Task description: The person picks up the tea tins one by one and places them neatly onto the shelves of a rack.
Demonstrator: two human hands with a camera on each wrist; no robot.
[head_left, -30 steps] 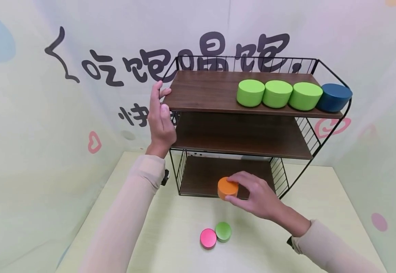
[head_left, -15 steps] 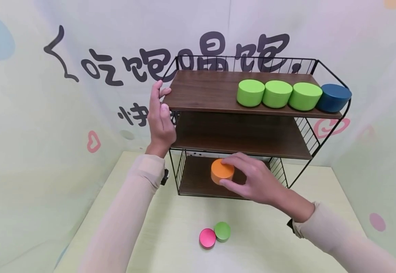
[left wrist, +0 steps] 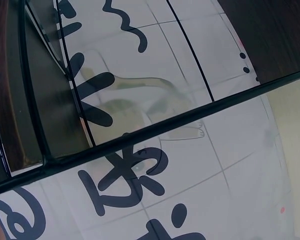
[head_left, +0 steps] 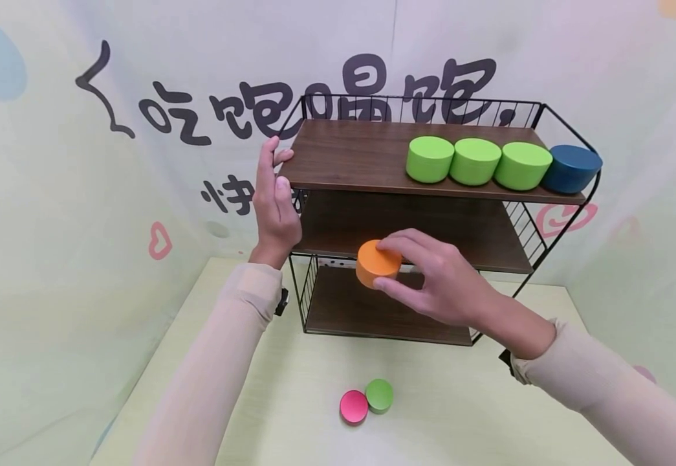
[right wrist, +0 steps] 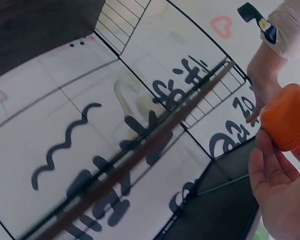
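An orange round tin (head_left: 375, 264) is pinched between the thumb and fingers of my right hand (head_left: 445, 275). It is held up before the rack, overlapping the front edge of the middle shelf (head_left: 338, 230) in the head view. The right wrist view shows the same orange tin (right wrist: 287, 120) above my right palm (right wrist: 285, 200). My left hand (head_left: 276, 210) grips the left side of the black wire rack (head_left: 299, 291) at the level of its top shelf (head_left: 343, 152).
Three bright green tins (head_left: 474, 162) and a dark blue tin (head_left: 572, 169) stand in a row at the right of the top shelf. On the pale table (head_left: 460, 401) in front lie a pink tin (head_left: 354, 406) and a green tin (head_left: 380, 395), side by side.
My right hand has raised the orange tin from the level of the bottom shelf's front edge up to the middle shelf's edge. The left hand has stayed in place.
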